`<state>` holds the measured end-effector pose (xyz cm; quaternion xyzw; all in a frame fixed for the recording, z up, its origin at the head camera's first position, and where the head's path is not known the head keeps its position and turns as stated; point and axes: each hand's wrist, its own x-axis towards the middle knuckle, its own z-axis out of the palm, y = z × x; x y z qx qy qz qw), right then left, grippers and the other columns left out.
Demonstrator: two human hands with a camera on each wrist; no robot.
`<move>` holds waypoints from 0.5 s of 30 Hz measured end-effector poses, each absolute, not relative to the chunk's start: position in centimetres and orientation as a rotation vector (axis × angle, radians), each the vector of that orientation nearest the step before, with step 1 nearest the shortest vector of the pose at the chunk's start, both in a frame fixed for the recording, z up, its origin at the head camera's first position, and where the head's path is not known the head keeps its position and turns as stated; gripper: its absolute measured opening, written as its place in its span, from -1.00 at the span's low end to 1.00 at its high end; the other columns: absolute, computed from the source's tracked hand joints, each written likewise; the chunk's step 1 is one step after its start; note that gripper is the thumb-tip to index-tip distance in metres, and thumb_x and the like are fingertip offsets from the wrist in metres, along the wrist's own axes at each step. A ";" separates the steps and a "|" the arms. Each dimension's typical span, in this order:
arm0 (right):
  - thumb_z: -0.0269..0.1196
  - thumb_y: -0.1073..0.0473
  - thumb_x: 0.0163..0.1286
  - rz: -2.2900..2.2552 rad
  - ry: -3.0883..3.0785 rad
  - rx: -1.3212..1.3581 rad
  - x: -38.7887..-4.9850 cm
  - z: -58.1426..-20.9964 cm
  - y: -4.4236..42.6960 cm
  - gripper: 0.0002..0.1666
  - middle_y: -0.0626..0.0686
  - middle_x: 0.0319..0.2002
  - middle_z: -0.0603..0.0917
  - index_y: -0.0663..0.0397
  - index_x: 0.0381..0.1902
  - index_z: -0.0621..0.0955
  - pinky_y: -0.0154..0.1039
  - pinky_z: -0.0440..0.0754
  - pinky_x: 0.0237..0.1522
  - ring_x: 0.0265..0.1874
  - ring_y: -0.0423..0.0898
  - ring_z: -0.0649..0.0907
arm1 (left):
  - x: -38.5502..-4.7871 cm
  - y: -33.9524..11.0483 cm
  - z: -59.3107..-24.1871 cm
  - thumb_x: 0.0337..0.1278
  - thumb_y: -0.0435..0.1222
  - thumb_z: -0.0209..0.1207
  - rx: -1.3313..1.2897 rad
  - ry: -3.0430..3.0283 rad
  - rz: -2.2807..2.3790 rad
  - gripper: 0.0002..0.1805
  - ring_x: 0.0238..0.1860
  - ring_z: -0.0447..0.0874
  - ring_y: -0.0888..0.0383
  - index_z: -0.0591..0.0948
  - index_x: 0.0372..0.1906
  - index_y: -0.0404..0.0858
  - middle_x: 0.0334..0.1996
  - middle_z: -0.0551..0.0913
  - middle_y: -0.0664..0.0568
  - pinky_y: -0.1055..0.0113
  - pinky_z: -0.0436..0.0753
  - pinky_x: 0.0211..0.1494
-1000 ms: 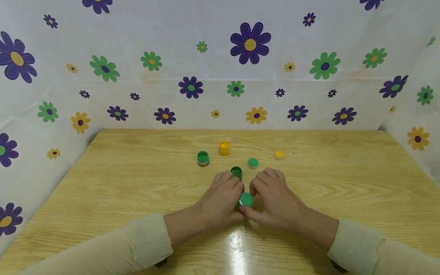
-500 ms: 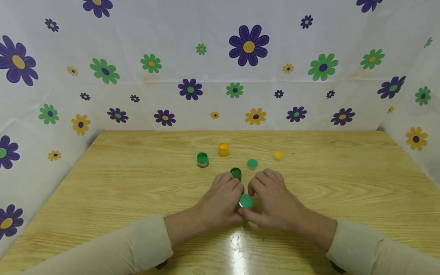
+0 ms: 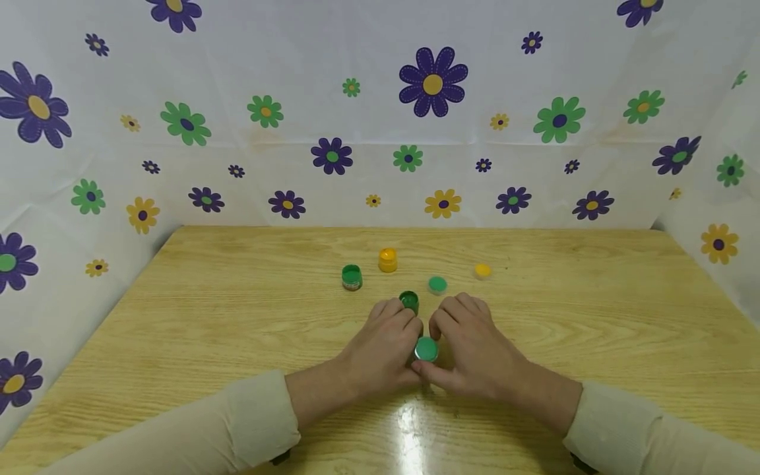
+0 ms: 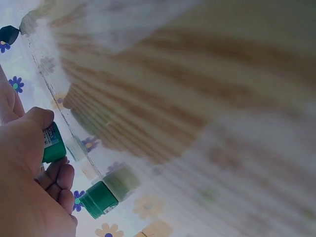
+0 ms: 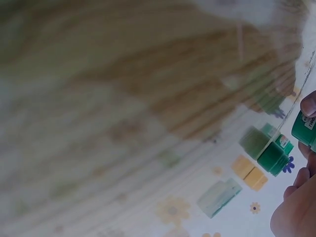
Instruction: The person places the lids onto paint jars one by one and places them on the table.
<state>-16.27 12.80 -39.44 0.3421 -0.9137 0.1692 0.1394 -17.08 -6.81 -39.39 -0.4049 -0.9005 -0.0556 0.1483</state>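
Note:
Near the table's front middle, my left hand (image 3: 380,346) grips a small green paint jar (image 4: 54,143), its thumb and curled fingers around the side. The jar's light green lid (image 3: 426,349) faces up between both hands. My right hand (image 3: 477,346) pinches the lid, its thumb at the near edge and its fingers curled at the far side. Just beyond my left knuckles stands an uncovered dark green jar (image 3: 408,301), partly hidden by the hand. In the right wrist view the held jar (image 5: 302,129) is cut off by the frame edge.
Farther back stand another uncovered green jar (image 3: 351,278) and an uncovered yellow-orange jar (image 3: 388,260). A loose green lid (image 3: 437,285) and a yellow lid (image 3: 483,271) lie to their right. A flower-patterned cloth (image 3: 356,119) hangs behind the wooden table (image 3: 237,316).
The head view has shifted slightly. Both hands keep almost the same hold on the jar and lid, and the other jars and lids stay in place.

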 end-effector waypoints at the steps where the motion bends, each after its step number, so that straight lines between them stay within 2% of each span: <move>1: 0.33 -0.29 0.18 0.488 -2.634 0.990 -16.3 -39.5 12.8 -0.54 -0.16 -0.28 0.43 -0.11 -0.36 0.45 -0.08 0.32 0.05 -0.21 -0.16 0.35 | -17.1 -6.8 -39.4 -0.02 0.14 0.38 -1.165 -2.593 -0.161 -0.55 -0.25 0.30 0.17 0.53 -0.40 -0.13 -0.45 0.46 0.17 0.27 0.37 0.02; 7: 0.32 -0.20 0.14 0.529 -2.560 1.019 -16.4 -39.6 13.0 -0.61 -0.13 -0.28 0.44 -0.09 -0.33 0.46 -0.07 0.31 0.03 -0.19 -0.15 0.35 | -17.0 -6.9 -39.3 -0.02 0.17 0.38 -1.166 -2.617 -0.190 -0.53 -0.25 0.29 0.17 0.52 -0.38 -0.13 -0.44 0.45 0.18 0.26 0.37 0.05; 15: 0.31 -0.12 0.10 0.565 -2.519 1.042 -16.4 -39.6 13.0 -0.63 -0.10 -0.26 0.45 -0.06 -0.29 0.48 -0.05 0.27 0.05 -0.14 -0.12 0.37 | -17.1 -6.9 -39.5 -0.05 0.17 0.40 -1.178 -2.586 -0.212 -0.51 -0.26 0.29 0.17 0.55 -0.36 -0.15 -0.44 0.47 0.18 0.29 0.34 -0.03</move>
